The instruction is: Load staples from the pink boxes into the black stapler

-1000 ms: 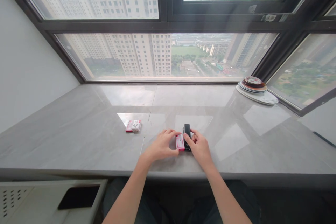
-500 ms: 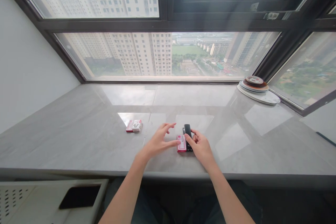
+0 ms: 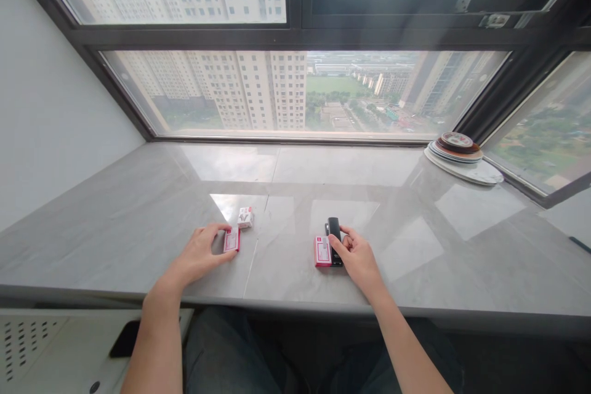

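My left hand (image 3: 203, 252) is closed on a small red and white box (image 3: 231, 241), thumb at its near edge and fingers at its far edge. Just behind that box sits a small white box with a dark print (image 3: 245, 217), apart from my fingers. Farther right, my right hand (image 3: 355, 257) grips a black stapler (image 3: 334, 234) from its right side, the thumb across its top. Flush along the stapler's left side lies another red and white box (image 3: 322, 251). The fingers under my right palm are partly hidden.
A stack of plates (image 3: 457, 154) stands in the back right corner by the window frame. The grey stone sill (image 3: 286, 271) ends at a front edge close to my body. Below it at left is a white perforated surface (image 3: 55, 351) with a dark opening.
My left hand has moved left from beside the stapler to the other red and white box, now held and nearer me, apart from the white box. My right hand stays on the stapler.
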The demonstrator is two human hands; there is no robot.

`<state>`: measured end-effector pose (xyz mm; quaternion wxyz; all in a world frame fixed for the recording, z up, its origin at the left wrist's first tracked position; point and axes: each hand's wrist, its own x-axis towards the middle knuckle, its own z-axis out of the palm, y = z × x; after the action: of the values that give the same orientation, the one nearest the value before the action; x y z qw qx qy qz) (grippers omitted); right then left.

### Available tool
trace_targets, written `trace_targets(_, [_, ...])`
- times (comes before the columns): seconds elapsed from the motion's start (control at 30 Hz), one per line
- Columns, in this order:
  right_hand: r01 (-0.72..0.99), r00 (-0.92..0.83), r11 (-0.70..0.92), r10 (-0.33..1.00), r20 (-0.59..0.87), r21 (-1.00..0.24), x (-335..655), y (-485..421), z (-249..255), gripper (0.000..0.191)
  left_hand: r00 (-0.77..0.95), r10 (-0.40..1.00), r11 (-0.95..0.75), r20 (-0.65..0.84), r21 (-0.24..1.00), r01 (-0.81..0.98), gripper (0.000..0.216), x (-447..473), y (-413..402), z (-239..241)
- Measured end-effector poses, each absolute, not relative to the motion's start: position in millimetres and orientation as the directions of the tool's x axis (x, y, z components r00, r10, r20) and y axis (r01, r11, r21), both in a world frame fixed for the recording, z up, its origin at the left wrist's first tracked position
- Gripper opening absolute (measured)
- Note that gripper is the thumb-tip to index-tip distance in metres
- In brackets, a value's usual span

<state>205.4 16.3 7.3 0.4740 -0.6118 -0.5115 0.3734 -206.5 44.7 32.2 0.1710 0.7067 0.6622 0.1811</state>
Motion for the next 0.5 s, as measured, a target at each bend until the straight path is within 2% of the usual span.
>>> trace_targets(0.13, [0.281,0.198,-0.025,0.980,0.033,-0.959,204.5,16.9,6.0,0.069,0.198,0.980,-0.150,-0.029,0.551,0.821,0.053,-159.7,19.6,47.9])
trace_targets(0.23, [0.278,0.190,-0.019,0.981,0.036,-0.960,204.2,17.5,5.0,0.066,0.315,0.947,-0.278,0.059,0.642,0.714,0.045,-96.6,15.5,62.8])
trace_targets(0.33, [0.281,0.189,-0.013,0.981,0.042,-0.960,204.7,17.3,4.7,0.067,0.382,0.905,-0.402,0.188,0.672,0.622,0.047,-37.2,20.0,68.5])
trace_targets(0.5, [0.279,0.194,-0.003,0.980,0.053,-0.960,204.9,16.6,5.7,0.069,0.467,0.857,-0.476,0.218,0.682,0.556,0.051,7.5,28.4,55.8])
